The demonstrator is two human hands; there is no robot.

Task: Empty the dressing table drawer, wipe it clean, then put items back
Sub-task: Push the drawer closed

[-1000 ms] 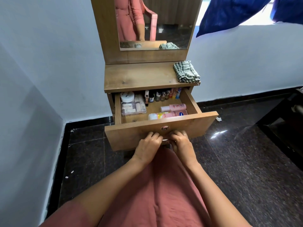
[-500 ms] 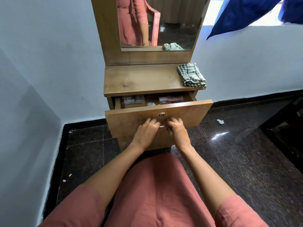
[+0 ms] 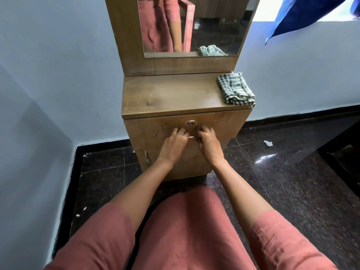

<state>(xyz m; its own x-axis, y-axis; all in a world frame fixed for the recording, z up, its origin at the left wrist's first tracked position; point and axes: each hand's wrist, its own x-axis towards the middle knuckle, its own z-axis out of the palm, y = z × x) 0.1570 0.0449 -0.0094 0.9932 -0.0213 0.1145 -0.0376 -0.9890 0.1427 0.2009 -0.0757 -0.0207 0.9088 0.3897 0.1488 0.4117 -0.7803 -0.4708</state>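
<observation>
The left hand (image 3: 174, 147) and the right hand (image 3: 209, 144) sit side by side on the drawer front, each with its fingers curled over the slim metal handle (image 3: 191, 137), of which only a short bright stretch shows between them. The drawer (image 3: 155, 129) is pushed fully in, its front sitting under the lip of the bench top, so nothing inside it can be seen. Just above the hands is a round lock (image 3: 191, 122). On the bench (image 3: 165, 94), at its far right corner, lies a folded green-and-white checked cloth (image 3: 235, 91), which overhangs the edge slightly. Behind it rises the mirror (image 3: 214, 26), which reflects the cloth and a person in pink. Below the drawer a cupboard door carries a small upright pull (image 3: 147, 157). The dark speckled floor (image 3: 272, 182) has a white scrap (image 3: 268, 143) to the right, and a blue fabric (image 3: 303, 14) hangs at the upper right.
</observation>
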